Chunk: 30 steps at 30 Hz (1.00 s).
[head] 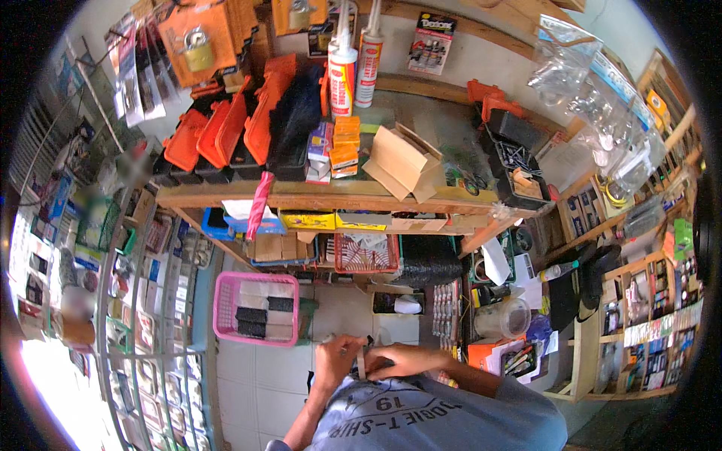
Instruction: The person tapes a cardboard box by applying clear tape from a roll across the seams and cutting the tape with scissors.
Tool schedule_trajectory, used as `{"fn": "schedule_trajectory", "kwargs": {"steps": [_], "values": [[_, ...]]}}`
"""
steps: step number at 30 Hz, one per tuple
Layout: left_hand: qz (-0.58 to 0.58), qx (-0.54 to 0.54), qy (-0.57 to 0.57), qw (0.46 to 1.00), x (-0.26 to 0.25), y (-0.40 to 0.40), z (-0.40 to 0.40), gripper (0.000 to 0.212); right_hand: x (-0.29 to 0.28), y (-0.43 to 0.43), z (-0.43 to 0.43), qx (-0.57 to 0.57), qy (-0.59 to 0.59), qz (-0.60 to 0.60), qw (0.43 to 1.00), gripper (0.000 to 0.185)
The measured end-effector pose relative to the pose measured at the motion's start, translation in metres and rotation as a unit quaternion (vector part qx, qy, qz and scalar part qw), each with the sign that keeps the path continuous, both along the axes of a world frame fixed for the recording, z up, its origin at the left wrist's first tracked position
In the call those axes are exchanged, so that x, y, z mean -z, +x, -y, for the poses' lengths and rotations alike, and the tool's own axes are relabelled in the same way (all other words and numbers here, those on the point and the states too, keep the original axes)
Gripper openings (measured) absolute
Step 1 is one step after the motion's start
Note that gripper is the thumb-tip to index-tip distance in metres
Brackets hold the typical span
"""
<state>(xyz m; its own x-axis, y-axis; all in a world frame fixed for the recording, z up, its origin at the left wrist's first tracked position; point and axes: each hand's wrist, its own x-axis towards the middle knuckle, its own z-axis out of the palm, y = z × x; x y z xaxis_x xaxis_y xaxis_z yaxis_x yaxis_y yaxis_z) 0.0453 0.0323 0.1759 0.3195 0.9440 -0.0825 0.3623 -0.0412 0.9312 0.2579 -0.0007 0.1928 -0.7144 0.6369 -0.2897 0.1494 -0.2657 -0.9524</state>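
My left hand [337, 358] is raised close to my chest with its fingers curled at the upper end of a narrow tan item [361, 363]. From the other side, my right hand [397, 361] bends its fingers around the same item, lower down. This item is seen nearly edge-on, so its exact kind is unclear. A small dark piece [370, 340] sticks up beside its top. Both palms are hidden. Just below the hands is my blue printed T-shirt [428, 417].
Ahead stands a wooden shelf [316, 194] with silicone sealant tubes [342, 79], an open cardboard box [403, 160] and orange-lidded bins [225, 132]. A pink plastic basket [218, 307] holding packets rests low at left. Glass-fronted shelving [158, 355] lines the left side; a cluttered counter [555, 361] lies right.
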Motion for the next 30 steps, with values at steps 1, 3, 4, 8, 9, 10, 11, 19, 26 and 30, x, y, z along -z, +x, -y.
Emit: {"fn": "schedule_trajectory", "kwargs": {"steps": [1, 3, 4, 8, 9, 10, 11, 19, 26, 30], "values": [[0.001, 0.017, 0.019, 1.000, -0.006, 0.001, 0.003, 0.015, 0.000, 0.022, -0.008, -0.093, 0.131, 0.096, 0.982, 0.044], [-0.028, 0.036, 0.094, 0.995, -0.010, 0.000, 0.010, 0.011, -0.053, 0.064, -0.040, -0.104, 0.149, 0.210, 0.961, 0.045], [-0.025, 0.050, 0.119, 0.991, -0.017, 0.002, 0.012, 0.011, -0.052, 0.093, -0.048, 0.016, 0.212, 0.175, 0.961, 0.041], [-0.034, 0.091, 0.196, 0.976, -0.018, -0.005, 0.018, 0.013, -0.143, 0.143, -0.104, 0.392, 0.349, 0.259, 0.811, 0.031], [-0.040, 0.107, 0.215, 0.970, -0.018, -0.009, 0.018, 0.014, -0.148, 0.171, -0.125, 0.367, 0.417, 0.257, 0.791, 0.029], [-0.022, 0.101, 0.259, 0.960, -0.009, -0.006, 0.019, 0.014, -0.148, 0.192, -0.140, 0.392, 0.402, 0.284, 0.777, 0.032], [-0.017, 0.112, 0.253, 0.961, -0.009, -0.005, 0.020, 0.014, -0.143, 0.211, -0.151, 0.416, 0.386, 0.312, 0.762, 0.036], [0.006, 0.094, 0.259, 0.961, -0.007, -0.025, 0.028, 0.015, -0.101, 0.263, -0.199, 0.313, 0.393, 0.557, 0.661, 0.034], [0.025, 0.014, 0.237, 0.971, -0.002, -0.042, 0.040, 0.018, -0.097, 0.272, -0.220, 0.298, 0.347, 0.621, 0.636, 0.039], [0.027, 0.012, 0.224, 0.974, -0.018, -0.052, 0.036, 0.021, -0.100, 0.265, -0.227, 0.323, 0.349, 0.631, 0.612, 0.041]]}}
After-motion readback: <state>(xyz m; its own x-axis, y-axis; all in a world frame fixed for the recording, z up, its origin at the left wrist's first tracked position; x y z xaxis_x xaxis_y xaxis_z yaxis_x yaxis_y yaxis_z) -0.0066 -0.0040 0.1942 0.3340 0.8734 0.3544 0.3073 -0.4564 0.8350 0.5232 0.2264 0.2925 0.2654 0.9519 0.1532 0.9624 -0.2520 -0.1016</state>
